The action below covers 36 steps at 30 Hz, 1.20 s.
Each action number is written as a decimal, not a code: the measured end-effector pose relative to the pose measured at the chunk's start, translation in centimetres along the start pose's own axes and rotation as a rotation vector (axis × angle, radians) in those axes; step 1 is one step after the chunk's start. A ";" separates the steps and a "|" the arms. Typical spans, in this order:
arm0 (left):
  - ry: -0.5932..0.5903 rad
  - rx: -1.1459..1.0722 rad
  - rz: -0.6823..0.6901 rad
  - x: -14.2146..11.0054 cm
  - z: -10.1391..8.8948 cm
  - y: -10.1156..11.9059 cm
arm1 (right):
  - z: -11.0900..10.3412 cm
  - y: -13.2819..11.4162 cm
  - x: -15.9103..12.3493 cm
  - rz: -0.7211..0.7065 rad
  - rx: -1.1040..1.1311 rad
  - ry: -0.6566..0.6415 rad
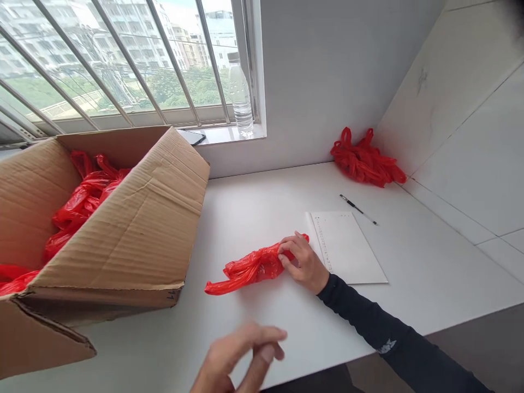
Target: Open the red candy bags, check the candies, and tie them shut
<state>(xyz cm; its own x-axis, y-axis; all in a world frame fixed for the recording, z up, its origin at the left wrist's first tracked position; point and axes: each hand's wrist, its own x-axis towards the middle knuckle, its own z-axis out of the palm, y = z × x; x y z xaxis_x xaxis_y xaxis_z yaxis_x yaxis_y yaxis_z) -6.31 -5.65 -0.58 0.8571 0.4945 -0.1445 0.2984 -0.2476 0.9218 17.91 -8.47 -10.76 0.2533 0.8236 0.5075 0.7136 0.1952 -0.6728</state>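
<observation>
A red plastic bag (251, 268), bunched into a long roll, lies on the white table (262, 207). My right hand (301, 262) grips its right end, next to a white sheet of paper (347, 248). Low in the view, my left hand (241, 357) hovers above the table's near edge, blurred, fingers loosely curled and holding nothing.
A large open cardboard box (123, 229) with several red bags (84, 199) inside fills the left side. A pile of red bags (364, 161) sits in the back right corner. A pen (358, 209) lies behind the paper. A water bottle (240, 95) stands on the windowsill.
</observation>
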 end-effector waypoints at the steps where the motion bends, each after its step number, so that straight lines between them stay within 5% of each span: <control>1: 0.133 0.049 0.025 1.0 -1.1 -0.1 | 0.0 -0.1 0.0 -0.008 0.000 0.000; 3: 0.498 0.377 0.127 3.6 -2.7 -0.7 | 0.0 -0.2 0.0 -0.021 0.003 0.000; 5: 0.560 0.463 0.134 6.1 -3.5 -1.7 | 0.0 -0.3 0.1 -0.029 0.007 -0.001; 9: 0.540 0.496 0.111 8.8 -3.5 -4.0 | -0.3 -0.4 0.4 -0.016 0.018 -0.002; 15: 0.674 0.435 0.008 7.9 -5.0 -6.3 | -1.8 0.2 0.7 0.093 0.020 0.042; 19: 0.638 0.424 0.033 7.7 -4.6 -5.5 | -2.3 0.1 0.8 0.124 0.031 0.028; 24: 0.548 0.467 0.152 8.7 -3.1 -3.6 | -1.3 -1.3 1.5 0.000 -0.064 -0.049; 27: 0.598 0.432 0.147 8.7 -3.4 -3.9 | -1.6 -1.9 1.9 -0.005 -0.084 -0.056; 31: 0.791 0.350 0.051 7.8 -4.4 -5.1 | -4.1 -2.4 1.3 0.269 -0.024 0.033; 33: 0.803 0.332 0.042 7.4 -4.3 -5.1 | -5.1 -2.7 0.8 0.415 0.018 0.058; 36: 0.735 0.370 0.133 7.3 -3.0 -4.0 | -5.4 -3.6 0.5 0.436 0.083 0.048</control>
<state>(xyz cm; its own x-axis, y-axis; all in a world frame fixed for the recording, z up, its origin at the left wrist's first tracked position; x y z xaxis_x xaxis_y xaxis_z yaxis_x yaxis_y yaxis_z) -2.53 1.48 -4.20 0.4401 0.8281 0.3473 0.4427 -0.5366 0.7184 19.00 -11.65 -5.13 0.5507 0.8128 0.1899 0.4791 -0.1215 -0.8693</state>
